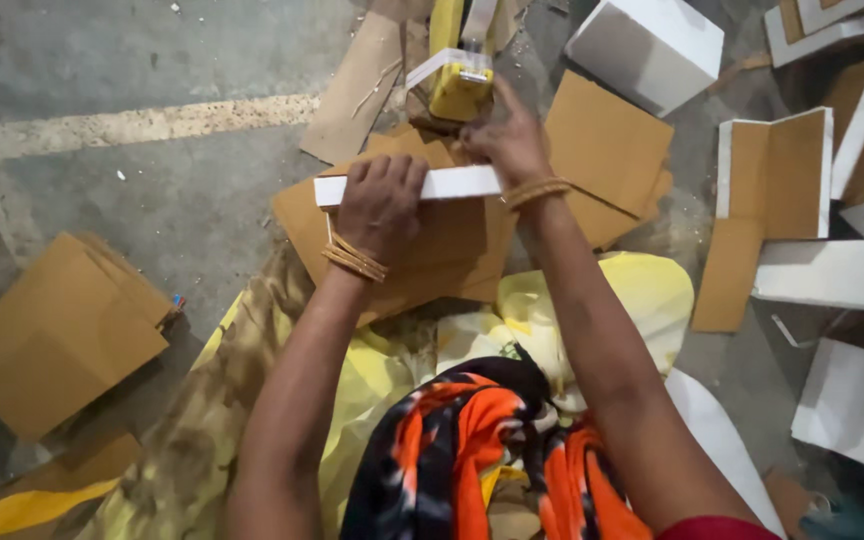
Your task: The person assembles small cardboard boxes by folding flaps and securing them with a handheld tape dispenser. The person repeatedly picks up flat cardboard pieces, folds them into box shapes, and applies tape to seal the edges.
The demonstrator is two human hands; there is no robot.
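Note:
My left hand (382, 203) grips a long white strip of board (452, 183) held edge-up over a stack of brown cardboard sheets (452, 245). My right hand (508, 140) is closed on the far end of the same strip, its fingers up against a yellow tool (458, 80) that stands just beyond it. Both wrists wear gold bangles. An orange, black and yellow cloth covers my lap below.
A pile of brown cardboard squares (52, 330) lies on the concrete floor at left. White-faced boards and folded box pieces (782, 170) are scattered at right, with a white box (652, 45) at the top. A pale painted line (142, 125) crosses the floor.

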